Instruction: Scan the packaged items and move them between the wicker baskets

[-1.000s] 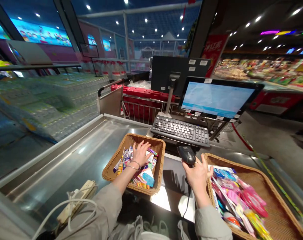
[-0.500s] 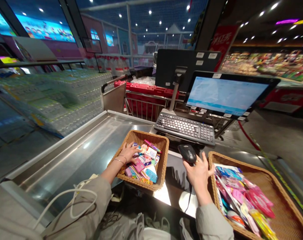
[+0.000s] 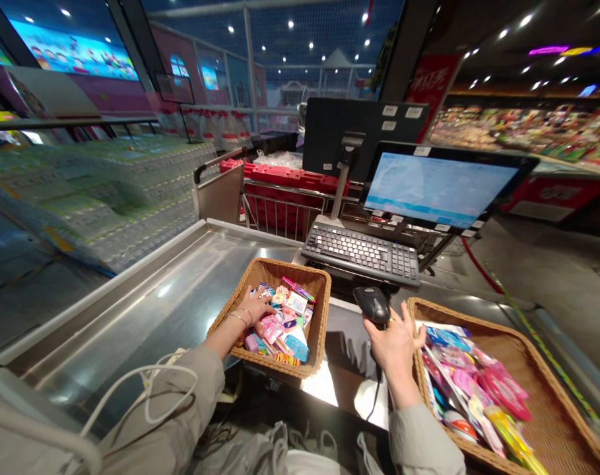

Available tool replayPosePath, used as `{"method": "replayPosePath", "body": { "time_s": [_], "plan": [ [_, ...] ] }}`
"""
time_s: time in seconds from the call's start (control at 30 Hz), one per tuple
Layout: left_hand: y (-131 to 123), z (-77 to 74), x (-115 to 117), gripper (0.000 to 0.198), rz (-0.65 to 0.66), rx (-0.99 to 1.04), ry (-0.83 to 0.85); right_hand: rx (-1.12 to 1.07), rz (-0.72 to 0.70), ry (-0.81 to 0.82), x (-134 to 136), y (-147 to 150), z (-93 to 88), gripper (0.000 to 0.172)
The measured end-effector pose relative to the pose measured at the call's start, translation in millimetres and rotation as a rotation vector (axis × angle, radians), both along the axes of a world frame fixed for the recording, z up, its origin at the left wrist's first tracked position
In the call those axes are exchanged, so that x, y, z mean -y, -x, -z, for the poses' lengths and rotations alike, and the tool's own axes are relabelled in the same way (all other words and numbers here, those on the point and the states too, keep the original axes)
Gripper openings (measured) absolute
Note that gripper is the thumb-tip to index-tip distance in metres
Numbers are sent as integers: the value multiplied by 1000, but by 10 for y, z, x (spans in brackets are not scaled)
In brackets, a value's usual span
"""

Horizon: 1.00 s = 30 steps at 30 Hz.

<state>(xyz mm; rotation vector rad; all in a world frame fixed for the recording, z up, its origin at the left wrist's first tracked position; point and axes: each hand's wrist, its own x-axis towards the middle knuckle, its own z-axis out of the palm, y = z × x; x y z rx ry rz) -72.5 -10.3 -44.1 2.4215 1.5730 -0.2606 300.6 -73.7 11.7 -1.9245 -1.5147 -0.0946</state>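
Note:
My left hand point(image 3: 254, 307) reaches into the smaller wicker basket point(image 3: 327, 310), its fingers apart over the small packaged goods point(image 3: 296, 303) at the basket's left side. Just beside the thumb lies a pink packet point(image 3: 272, 328); I see nothing lifted. My right hand point(image 3: 393, 340) grips a black barcode scanner point(image 3: 372, 305), its head pointing up and toward the left basket. A cable runs down from its handle. Right of that hand is a larger wicker basket point(image 3: 542, 356), holding pink, blue and yellow packaged items point(image 3: 500, 389).
Beyond the hands stand a black keyboard point(image 3: 362, 253) and a lit monitor point(image 3: 438, 188). A metal counter point(image 3: 181, 284) with a raised rim spans the left. Behind it are a shopping cart point(image 3: 274, 208) and stacked bottle packs point(image 3: 96, 191). A pale cable point(image 3: 131, 373) loops near my left sleeve.
My left hand has shifted slightly back and left within the basket, and the pink packet by the thumb shows more. My right hand still holds the scanner. The view has turned slightly right.

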Motion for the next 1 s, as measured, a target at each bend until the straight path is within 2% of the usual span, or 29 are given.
{"method": "replayPosePath", "body": {
  "time_s": [0.3,0.57,0.77,1.0],
  "plan": [
    [54,20,-49,89,39,-120,77,24,14,-6,11,-33,-40,39],
    [13,-50,42,72,28,-53,11,-2,5,-9,22,-28,-22,41],
    [-127,-140,29,73,-4,14,-140,-3,-5,-26,22,-42,-3,42],
    [-317,-230,17,64,-4,89,-432,-23,10,-47,29,-45,-4,41]
  ]
}}
